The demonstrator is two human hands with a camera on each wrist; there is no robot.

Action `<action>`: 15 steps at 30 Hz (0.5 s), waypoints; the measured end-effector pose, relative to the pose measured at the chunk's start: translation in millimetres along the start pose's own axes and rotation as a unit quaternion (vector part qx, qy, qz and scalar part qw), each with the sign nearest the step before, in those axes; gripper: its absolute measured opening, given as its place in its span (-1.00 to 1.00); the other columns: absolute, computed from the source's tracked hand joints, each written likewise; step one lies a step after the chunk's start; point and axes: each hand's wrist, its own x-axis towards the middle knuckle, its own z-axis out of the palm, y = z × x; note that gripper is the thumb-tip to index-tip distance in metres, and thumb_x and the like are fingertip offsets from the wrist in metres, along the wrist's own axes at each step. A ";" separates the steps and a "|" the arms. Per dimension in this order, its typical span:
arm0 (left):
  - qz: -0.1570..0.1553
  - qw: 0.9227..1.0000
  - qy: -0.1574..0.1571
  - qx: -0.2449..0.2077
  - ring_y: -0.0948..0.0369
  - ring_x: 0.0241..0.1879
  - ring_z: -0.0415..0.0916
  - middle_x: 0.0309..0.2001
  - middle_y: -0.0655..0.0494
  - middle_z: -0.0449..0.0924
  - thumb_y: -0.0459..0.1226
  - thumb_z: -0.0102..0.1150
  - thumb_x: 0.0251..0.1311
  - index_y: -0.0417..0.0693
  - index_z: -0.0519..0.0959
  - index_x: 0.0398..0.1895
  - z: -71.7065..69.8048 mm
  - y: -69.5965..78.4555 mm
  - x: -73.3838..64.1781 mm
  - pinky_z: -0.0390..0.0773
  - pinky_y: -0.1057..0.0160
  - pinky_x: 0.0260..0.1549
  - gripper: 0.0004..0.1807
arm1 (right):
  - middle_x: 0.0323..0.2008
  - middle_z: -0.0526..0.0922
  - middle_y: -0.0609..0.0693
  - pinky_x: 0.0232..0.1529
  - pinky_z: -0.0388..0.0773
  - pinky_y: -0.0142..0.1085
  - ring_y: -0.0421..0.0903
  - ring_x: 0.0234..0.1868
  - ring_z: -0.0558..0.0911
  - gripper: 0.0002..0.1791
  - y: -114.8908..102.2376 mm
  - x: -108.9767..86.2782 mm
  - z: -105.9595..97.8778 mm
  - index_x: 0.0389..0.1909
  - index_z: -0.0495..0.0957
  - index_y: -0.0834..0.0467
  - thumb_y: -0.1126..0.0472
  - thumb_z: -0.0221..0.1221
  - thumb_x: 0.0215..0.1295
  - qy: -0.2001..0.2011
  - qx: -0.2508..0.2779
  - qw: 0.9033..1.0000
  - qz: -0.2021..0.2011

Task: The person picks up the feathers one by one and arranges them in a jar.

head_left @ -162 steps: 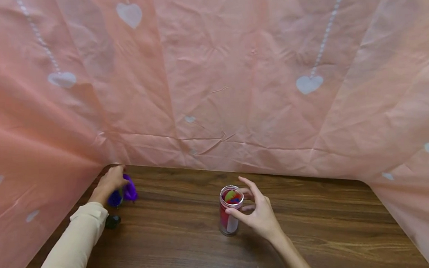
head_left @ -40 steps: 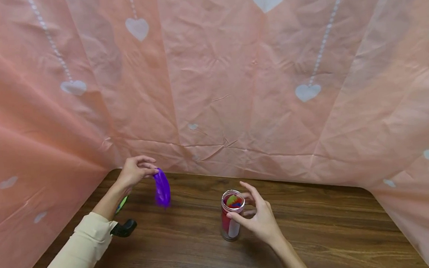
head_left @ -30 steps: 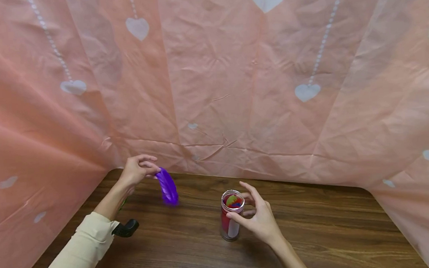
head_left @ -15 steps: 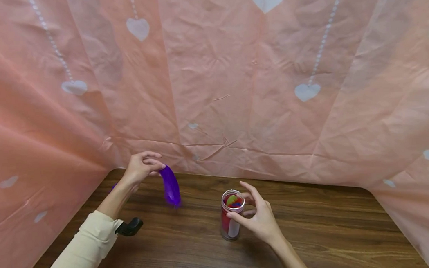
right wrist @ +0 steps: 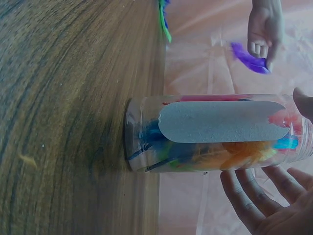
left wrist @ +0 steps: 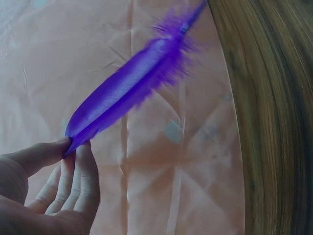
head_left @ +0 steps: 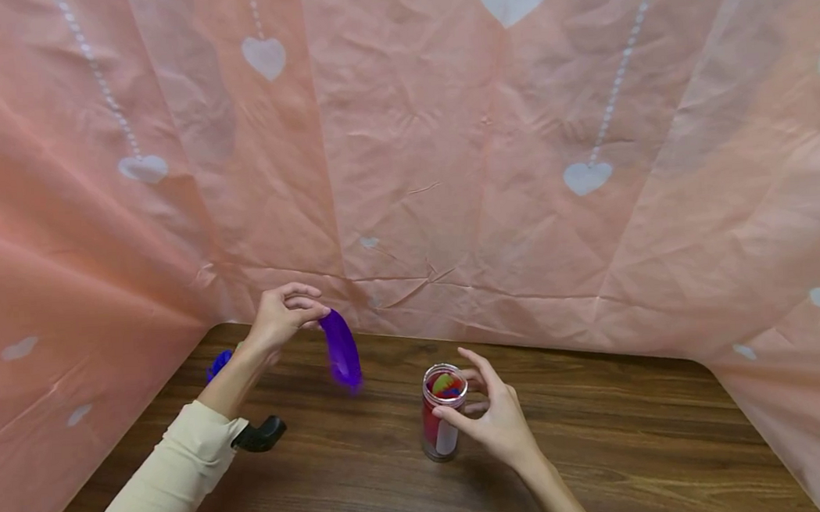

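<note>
A purple feather (head_left: 344, 352) hangs in the air, its quill end down, left of the jar. My left hand (head_left: 280, 319) pinches it by the vane's tip between thumb and fingers, as the left wrist view shows at close range. A clear jar (head_left: 440, 434) without a lid stands upright on the table. My right hand (head_left: 493, 415) holds this jar near its rim, thumb on one side and fingers on the other. Red, orange, blue and green feathers (right wrist: 239, 155) fill the jar behind a blank whitish label (right wrist: 220, 122).
Partly hidden behind my left forearm, more blue and green feathers (head_left: 218, 366) lie near the table's far left corner. A black wrist camera mount (head_left: 260, 435) juts from the left sleeve. Pink cloth (head_left: 407, 209) with hearts walls in the wooden table (head_left: 367, 478).
My left hand took the purple feather from the pile at the far left, lifted it, and has moved slowly right with it. The right hand and the jar have stayed in place.
</note>
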 end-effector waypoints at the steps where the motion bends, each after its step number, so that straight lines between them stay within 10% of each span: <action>1: 0.002 1.000 0.001 -0.005 0.32 -0.44 0.71 -0.49 0.19 0.73 -0.66 0.22 0.22 -0.47 0.50 -0.08 1.3 0.3 0.1 0.75 0.27 -0.33 -0.78 | -0.04 0.74 0.18 -0.26 0.76 -0.23 0.14 -0.08 0.75 -0.08 -0.1 0.1 0.0 0.44 0.33 0.22 0.31 0.56 0.06 0.000 0.000 1.000 0.000; 15: 0.001 0.999 -0.007 -0.051 0.32 -0.43 0.71 -0.49 0.17 0.71 -0.69 0.21 0.20 -0.51 0.54 -0.08 30.4 4.9 3.7 0.74 0.32 -0.30 -0.78 | -0.05 0.74 0.18 -0.27 0.75 -0.27 0.11 -0.10 0.75 -0.08 0.3 0.5 0.5 0.44 0.34 0.22 0.31 0.57 0.06 0.001 0.002 1.000 0.000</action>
